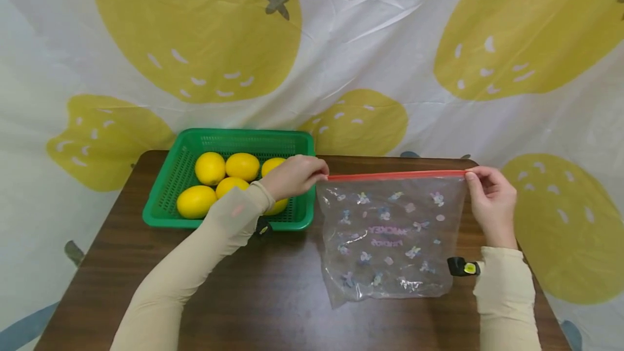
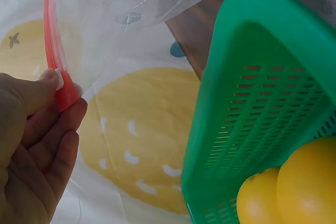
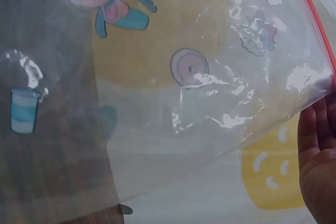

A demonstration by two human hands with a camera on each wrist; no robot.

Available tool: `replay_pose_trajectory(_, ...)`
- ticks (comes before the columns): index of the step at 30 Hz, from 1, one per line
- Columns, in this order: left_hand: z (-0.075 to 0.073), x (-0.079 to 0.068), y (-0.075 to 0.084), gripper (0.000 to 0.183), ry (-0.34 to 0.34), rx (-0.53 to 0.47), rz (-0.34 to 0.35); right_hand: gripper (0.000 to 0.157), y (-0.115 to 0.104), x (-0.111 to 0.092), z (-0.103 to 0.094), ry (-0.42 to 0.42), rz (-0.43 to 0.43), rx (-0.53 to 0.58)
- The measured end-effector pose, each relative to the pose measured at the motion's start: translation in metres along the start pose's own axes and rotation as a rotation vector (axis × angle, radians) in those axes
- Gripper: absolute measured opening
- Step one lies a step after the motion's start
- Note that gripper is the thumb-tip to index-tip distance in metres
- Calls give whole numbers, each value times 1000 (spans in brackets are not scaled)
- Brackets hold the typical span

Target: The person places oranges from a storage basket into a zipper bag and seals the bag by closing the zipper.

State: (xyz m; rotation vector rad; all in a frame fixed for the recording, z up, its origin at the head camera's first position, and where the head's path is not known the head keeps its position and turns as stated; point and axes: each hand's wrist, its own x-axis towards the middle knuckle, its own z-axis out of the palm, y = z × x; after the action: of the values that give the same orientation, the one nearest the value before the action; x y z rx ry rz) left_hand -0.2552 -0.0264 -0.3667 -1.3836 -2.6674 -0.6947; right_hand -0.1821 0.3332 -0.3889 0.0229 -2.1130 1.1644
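A clear zip bag [image 1: 390,264] with small cartoon prints and a red zip edge hangs upright between both hands, looking flat. My left hand [image 1: 294,176] pinches the left end of the red edge. In the left wrist view, the left thumb and finger hold that red end [image 2: 67,93] at a small white piece. My right hand [image 1: 494,205] pinches the right end; its fingertips are cut off by the frame in the right wrist view. Several lemons [image 1: 196,202] lie in a green basket [image 1: 229,223], partly hidden behind my left hand and forearm.
The basket stands at the back left of a brown wooden table [image 1: 253,307], left of the bag. Behind the table hangs a white cloth [image 1: 370,42] printed with big yellow fruit. A dark strap piece [image 1: 460,267] sticks out at my right wrist.
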Motion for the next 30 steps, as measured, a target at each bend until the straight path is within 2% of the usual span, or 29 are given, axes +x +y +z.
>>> replay_pose_trajectory(5, 2, -2, -1, 13, 8, 8, -1, 15, -1, -1, -2, -37, 10, -41)
replay_pose_trajectory(8, 3, -3, -1, 13, 19, 11, 6, 16, -4, 0, -2, -28, -20, -90)
replay_pose_trajectory(11, 3, -3, -1, 13, 27, 9, 8, 18, -11, 2, -1, 16, -100, -143)
replay_pose_trajectory(15, 4, -4, -1, 14, 30, 5, 3, 18, -26, 4, 5, 20, -292, -217)
replay_pose_trajectory(18, 4, -5, -2, 14, 36, 4, -11, 18, -40, 5, 10, -24, -448, -255)
replay_pose_trajectory(21, 5, -5, -2, 15, 43, 3, -12, 24, -52, 6, 15, -101, -551, -265)
replay_pose_trajectory(25, 6, -5, -3, 15, 49, 7, 1, 42, -60, 5, 27, -272, -658, -256)
replay_pose_trajectory(27, 6, -5, -2, 14, 54, 9, 3, 32, -61, 5, 35, -336, -717, -261)
replay_pose_trajectory(29, 6, -5, -2, 14, 58, 9, 2, 21, -61, 4, 43, -374, -761, -270)
replay_pose_trajectory(30, 5, -4, -2, 14, 59, 7, 1, 20, -61, 4, 47, -386, -776, -278)
